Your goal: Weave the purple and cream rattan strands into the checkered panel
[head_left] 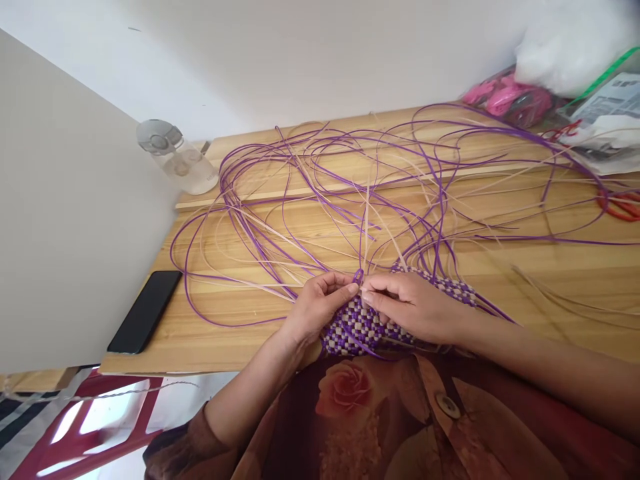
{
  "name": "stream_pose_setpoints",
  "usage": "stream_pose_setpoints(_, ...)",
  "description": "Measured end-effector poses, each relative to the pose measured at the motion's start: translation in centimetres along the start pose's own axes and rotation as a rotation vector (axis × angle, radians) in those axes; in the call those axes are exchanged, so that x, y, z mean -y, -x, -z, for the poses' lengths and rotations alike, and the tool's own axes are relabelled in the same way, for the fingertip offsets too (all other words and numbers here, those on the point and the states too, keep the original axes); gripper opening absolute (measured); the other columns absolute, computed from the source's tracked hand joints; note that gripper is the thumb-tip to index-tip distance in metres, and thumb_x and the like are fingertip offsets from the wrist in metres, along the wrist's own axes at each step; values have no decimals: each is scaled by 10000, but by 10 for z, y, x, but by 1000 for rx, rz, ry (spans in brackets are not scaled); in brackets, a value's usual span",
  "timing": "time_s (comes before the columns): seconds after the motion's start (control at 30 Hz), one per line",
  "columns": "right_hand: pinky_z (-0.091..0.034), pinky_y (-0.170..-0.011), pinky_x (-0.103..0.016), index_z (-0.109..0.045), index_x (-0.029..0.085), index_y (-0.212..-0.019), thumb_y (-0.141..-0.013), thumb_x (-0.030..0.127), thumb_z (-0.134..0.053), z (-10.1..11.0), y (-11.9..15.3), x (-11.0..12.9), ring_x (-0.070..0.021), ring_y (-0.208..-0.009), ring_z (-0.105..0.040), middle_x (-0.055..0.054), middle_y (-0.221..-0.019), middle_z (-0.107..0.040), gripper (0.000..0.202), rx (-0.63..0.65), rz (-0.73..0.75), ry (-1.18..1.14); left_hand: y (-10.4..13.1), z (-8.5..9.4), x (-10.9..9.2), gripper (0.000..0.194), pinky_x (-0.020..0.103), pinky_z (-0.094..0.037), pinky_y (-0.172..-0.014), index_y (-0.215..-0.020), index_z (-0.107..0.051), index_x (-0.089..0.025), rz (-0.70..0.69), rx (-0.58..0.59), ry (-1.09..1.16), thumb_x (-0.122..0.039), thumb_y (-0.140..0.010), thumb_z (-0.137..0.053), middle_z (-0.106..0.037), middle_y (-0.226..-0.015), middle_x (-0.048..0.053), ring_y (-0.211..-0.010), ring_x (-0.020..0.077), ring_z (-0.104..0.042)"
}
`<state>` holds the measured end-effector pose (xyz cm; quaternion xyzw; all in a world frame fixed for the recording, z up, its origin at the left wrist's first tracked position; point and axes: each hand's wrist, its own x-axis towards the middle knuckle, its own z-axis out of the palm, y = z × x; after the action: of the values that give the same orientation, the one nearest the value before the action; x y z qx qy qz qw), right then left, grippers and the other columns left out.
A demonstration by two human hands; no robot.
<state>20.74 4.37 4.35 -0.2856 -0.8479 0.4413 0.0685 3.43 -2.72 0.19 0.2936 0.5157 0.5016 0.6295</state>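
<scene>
A woven piece (357, 329) in a purple and beige check lies at the table's front edge, against my clothing. My left hand (325, 300) is closed at its upper edge, thumb and forefinger pinching a small purple loop of strip (359, 275). Close beside it, my right hand (400, 297) rests over the weave with thumb and forefinger pressed together at the same spot. What the right fingertips pinch is too small to make out. Long loose purple strips (260, 247) and beige strips (367, 213) fan out from the weave across the table.
On the wooden table (165, 247) a black phone (145, 312) lies at the left. A clear bottle with a grey lid (177, 157) stands at the back left. Red-handled scissors (623, 205) lie at the right, below plastic bags (565, 60) and a pink bundle (510, 97).
</scene>
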Motion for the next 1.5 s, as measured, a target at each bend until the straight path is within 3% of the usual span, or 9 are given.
stream_pose_setpoints(0.47, -328, -653, -247, -464, 154, -651, -973, 271, -415, -9, 10, -33, -98, -644, -394, 21, -662, -423, 346, 71, 310, -57, -10, -3, 1, 308, 222, -225, -470, -685, -613, -138, 35, -37, -263, -424, -699, -727, -485, -546, -50, -471, 47, -337)
stream_pose_setpoints(0.6, -376, -717, -267, -562, 152, -855, -938, 274, -489, -5, 13, -24, -128, -744, -479, -17, -792, -531, 165, -172, 306, 121, -9, 0, 3, 349, 234, -164, -441, -686, -580, -152, 106, -45, -172, -467, -686, -730, -428, -487, -65, -422, 49, -288)
stream_pose_setpoints(0.7, -377, -879, -349, -597, 157, -1004, -864, 360, -614, -3, 18, -14, -199, -950, -501, -77, -1008, -580, 247, -325, 426, 351, -7, -1, 2, 372, 225, -196, -452, -675, -571, -150, 96, -24, -104, -478, -667, -745, -466, -512, -55, -438, 52, -326)
stream_pose_setpoints(0.9, -394, -805, -354, -582, 167, -764, -868, 295, -585, -15, 23, 4, -204, -860, -497, -56, -834, -583, 165, 27, 433, 584, -8, -1, 8, 352, 214, -300, -527, -727, -633, -126, -1, -63, -154, -459, -689, -739, -545, -613, -25, -533, 62, -407)
stream_pose_setpoints(1.03, -405, -691, -278, -551, 153, -856, -904, 134, -446, -10, 27, 18, -142, -730, -511, -46, -839, -577, 117, 14, 264, 487, -9, 1, 13, 342, 217, -336, -567, -741, -640, -132, -80, -57, -199, -467, -725, -705, -571, -650, -17, -575, 76, -450)
stream_pose_setpoints(1.2, -367, -615, -270, -583, 196, -1070, -864, 119, -502, 16, 28, 26, -155, -723, -556, -49, -920, -603, 234, -83, 312, 704, -10, 0, 12, 320, 213, -335, -551, -694, -620, -131, -118, -122, -292, -435, -711, -716, -570, -633, -15, -565, 78, -447)
stream_pose_setpoints(1.3, -313, -557, -277, -629, 181, -950, -802, 76, -540, 25, 27, 25, -153, -617, -533, -44, -797, -612, 201, 37, 289, 862, -9, -2, 10, 344, 208, -322, -525, -703, -622, -130, -91, -132, -288, -458, -693, -726, -568, -624, -18, -539, 71, -430)
stream_pose_setpoints(1.4, -357, -619, -276, -625, 182, -827, -854, 118, -520, 28, 22, 25, -152, -669, -558, -30, -769, -627, 126, 166, 332, 709, -7, -2, 8, 358, 208, -321, -526, -713, -626, -124, -79, -112, -263, -464, -685, -736, -566, -625, -13, -541, 72, -427)
stream_pose_setpoints(1.5, -384, -706, -279, -640, 189, -843, -923, 214, -479, 31, 7, 23, -161, -769, -579, -35, -834, -650, 181, 65, 305, 570, -6, -1, 7, 369, 204, -303, -522, -725, -625, -124, -65, -70, -200, -474, -688, -735, -560, -630, -15, -543, 68, -414)
